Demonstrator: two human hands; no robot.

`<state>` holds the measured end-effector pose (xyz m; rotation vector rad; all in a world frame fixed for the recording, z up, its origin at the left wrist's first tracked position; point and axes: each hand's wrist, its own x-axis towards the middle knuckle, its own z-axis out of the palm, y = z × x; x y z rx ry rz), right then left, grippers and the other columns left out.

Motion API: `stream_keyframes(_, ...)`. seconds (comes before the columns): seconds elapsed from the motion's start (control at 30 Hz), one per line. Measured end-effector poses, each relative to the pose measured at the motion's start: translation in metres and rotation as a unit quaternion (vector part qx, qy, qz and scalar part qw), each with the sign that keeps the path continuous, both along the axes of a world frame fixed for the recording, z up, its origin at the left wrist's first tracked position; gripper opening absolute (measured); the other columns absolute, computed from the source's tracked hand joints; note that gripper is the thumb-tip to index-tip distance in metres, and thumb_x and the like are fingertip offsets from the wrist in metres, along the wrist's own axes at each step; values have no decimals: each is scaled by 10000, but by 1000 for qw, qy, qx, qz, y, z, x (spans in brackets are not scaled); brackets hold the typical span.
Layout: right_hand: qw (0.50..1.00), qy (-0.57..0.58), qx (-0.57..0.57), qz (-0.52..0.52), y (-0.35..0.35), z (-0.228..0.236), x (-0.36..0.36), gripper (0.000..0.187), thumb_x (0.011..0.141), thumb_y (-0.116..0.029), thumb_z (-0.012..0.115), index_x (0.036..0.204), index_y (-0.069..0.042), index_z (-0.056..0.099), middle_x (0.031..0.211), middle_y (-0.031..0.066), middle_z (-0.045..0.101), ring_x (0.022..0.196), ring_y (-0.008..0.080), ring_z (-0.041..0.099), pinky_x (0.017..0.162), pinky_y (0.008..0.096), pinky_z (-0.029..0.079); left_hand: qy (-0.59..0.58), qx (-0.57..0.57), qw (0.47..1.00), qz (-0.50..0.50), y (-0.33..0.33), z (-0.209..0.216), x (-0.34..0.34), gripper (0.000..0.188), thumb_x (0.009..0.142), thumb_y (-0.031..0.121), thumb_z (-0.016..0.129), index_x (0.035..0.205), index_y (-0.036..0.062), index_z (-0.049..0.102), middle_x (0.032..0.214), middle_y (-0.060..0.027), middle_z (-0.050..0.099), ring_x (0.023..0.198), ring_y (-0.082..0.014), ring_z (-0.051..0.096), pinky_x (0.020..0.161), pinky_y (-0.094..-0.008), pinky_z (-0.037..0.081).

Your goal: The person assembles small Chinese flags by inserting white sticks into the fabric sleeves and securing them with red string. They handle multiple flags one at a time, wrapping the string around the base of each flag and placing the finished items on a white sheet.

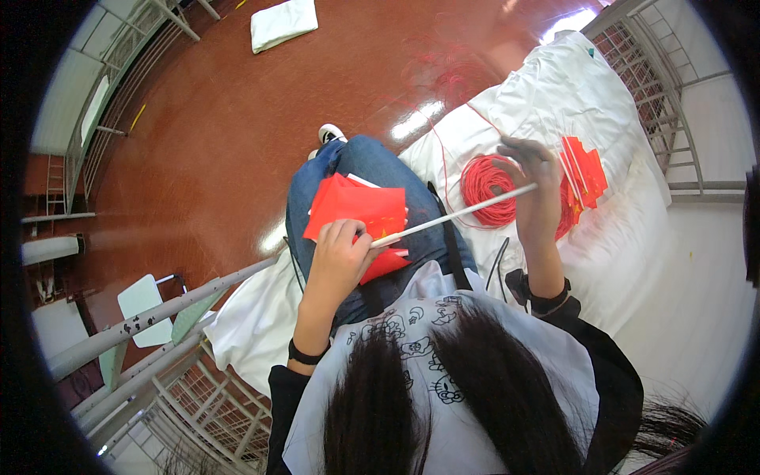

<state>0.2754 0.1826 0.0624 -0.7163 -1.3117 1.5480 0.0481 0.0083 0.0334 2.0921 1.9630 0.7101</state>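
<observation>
My left hand [342, 247] is closed around the lower end of a white stick [467, 210], beside a folded red paper flag [360, 207]. More red paper pieces lie with it across my lap. The stick slants up to the right, its far end at the palm of my right hand [532, 168]. That hand is raised over the bed and blurred; a thin red string [484, 119] runs to its fingertips, which look closed on it. A round coil of red string [481, 190] rests on the white bedding, just left of the right hand.
To the right of the coil, a bundle of red flags on white sticks [582, 172] lies on the white bedding [586, 87]. Loose red string trails over the bed's far edge toward the brown floor [222, 119]. Metal bed rails [158, 321] stand at left; a folded white cloth [283, 25] lies on the floor.
</observation>
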Motion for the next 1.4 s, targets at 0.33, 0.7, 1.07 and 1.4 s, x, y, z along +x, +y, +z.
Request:
stream_keyframes(0.33,852,-339,285,278,-68,-21,-49,425,886,-231,512,1287,-93,474,1157,178,547,1053,337,514,918,442,398,13,-11,1000,-24,12,-4,20,208,685,90,648,847,-10,565,977,-129,556,952,-287,544,828,-401,427)
stream_keyframes(0.7,845,-444,109,278,-4,-27,14,312,916,-283,478,918,11,583,794,130,583,771,263,575,708,372,449,16,69,997,22,25,23,35,393,729,167,707,1080,41,584,1123,-119,491,1052,-305,465,932,-466,357)
stream_keyframes(1.07,720,-479,179,-469,102,-6,202,294,949,-224,473,1059,3,623,896,168,646,775,258,615,707,315,471,-4,-51,998,38,5,-19,1,240,762,131,665,984,45,631,982,-105,605,945,-272,561,825,-389,424)
stream_keyframes(1.4,513,-656,379,-403,102,-88,246,299,874,-111,553,1168,-110,611,854,122,604,797,313,555,727,406,451,18,-82,995,56,7,-50,-14,286,760,127,658,1035,58,621,1012,-90,606,984,-271,552,858,-391,422)
